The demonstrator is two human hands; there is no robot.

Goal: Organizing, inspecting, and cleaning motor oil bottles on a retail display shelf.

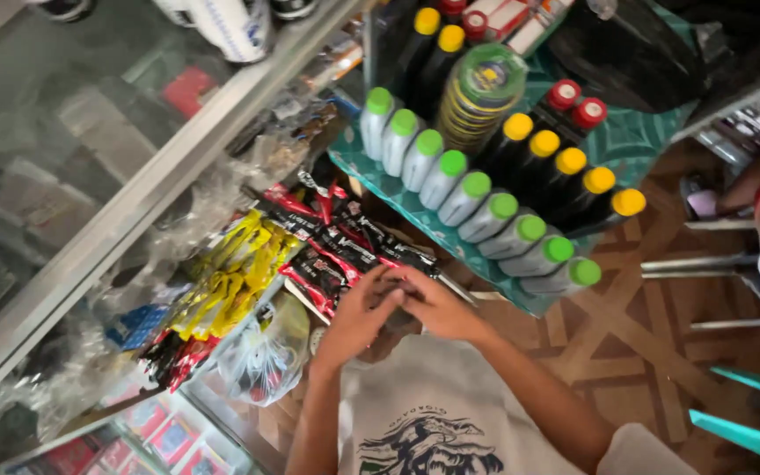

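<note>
Both hands meet in front of the chest, just beside the red-and-black sachet strips. The left hand and the right hand are curled together around a small dark item; it is mostly hidden by the fingers, so its kind cannot be told, and it cannot be told which hand bears the load. The item sits between the palms, above the white shirt. Risk, as a judgement: the grip is shared and cramped, so a slip could drop the item among the hanging yellow sachet strips or the clear plastic bag. An elbow swing could also topple the bottles on the teal shelf, since they stand close-packed near its edge. Count: nine grey bottles with green caps, about seven dark bottles with yellow caps, at least two red-capped bottles, one stack of round green-lidded tins. The glass display case stands to the left
</note>
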